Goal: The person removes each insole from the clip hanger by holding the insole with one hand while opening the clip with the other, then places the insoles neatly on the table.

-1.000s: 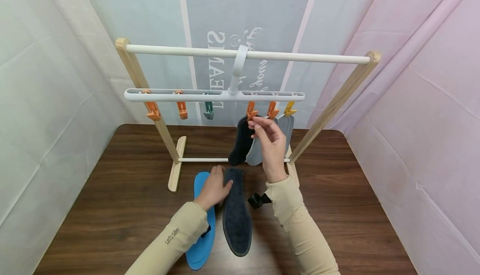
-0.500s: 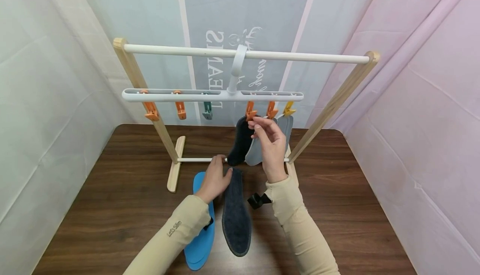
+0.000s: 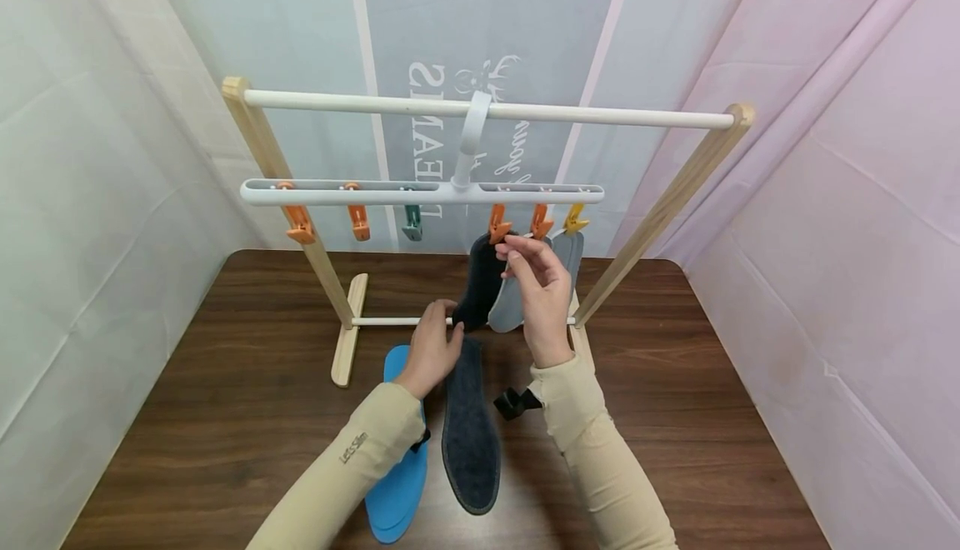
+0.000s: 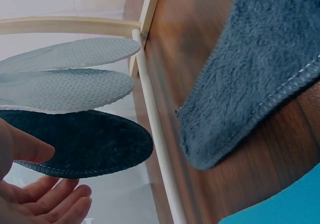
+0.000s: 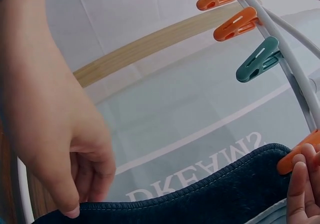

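A dark insole (image 3: 480, 287) hangs from an orange clip (image 3: 498, 223) on a white hanger (image 3: 337, 192). My right hand (image 3: 545, 296) pinches that clip near the top of the insole. Beside the insole's lower end is my left hand (image 3: 431, 350), fingers relaxed. In the left wrist view, its thumb lies in front of the insole (image 4: 85, 144), with the other fingers below the edge. A fingertip touches the insole's edge in the right wrist view. Two grey insoles (image 3: 507, 304) hang to the right, the nearer partly hidden by my right hand.
A second dark insole (image 3: 471, 433) and blue insoles (image 3: 397, 492) lie on the wooden table (image 3: 675, 450). Further clips, orange (image 3: 358, 221) and green (image 3: 412, 221), hang on the left. The wooden rack (image 3: 667, 204) has a white lower bar (image 3: 397, 322).
My left hand has moved up from the dark insole on the table to the lower end of the hanging one. My right hand stays at the orange clip.
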`<action>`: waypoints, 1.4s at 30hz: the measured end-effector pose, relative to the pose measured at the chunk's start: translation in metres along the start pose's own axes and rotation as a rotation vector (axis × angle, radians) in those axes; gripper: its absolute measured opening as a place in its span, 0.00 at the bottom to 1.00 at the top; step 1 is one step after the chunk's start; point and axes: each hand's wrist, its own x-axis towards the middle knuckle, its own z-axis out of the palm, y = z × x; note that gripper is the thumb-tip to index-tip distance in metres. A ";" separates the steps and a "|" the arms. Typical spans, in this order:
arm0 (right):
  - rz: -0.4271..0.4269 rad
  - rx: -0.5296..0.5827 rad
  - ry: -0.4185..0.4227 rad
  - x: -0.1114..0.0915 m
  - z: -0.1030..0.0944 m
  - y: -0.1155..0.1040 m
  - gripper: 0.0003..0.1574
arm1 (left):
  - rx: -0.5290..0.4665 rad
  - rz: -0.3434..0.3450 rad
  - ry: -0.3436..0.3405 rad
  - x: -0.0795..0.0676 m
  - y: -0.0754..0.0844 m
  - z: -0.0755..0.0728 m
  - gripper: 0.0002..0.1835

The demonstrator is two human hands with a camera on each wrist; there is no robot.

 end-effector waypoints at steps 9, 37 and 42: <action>-0.009 0.013 0.010 0.001 -0.001 0.000 0.16 | -0.039 0.002 0.027 0.008 0.005 0.003 0.13; -0.006 0.056 0.064 0.004 -0.001 -0.006 0.18 | -0.034 0.075 0.043 0.010 0.008 0.007 0.10; -0.021 -0.010 0.046 0.003 -0.001 -0.007 0.21 | -0.032 0.100 0.038 0.008 0.008 0.005 0.11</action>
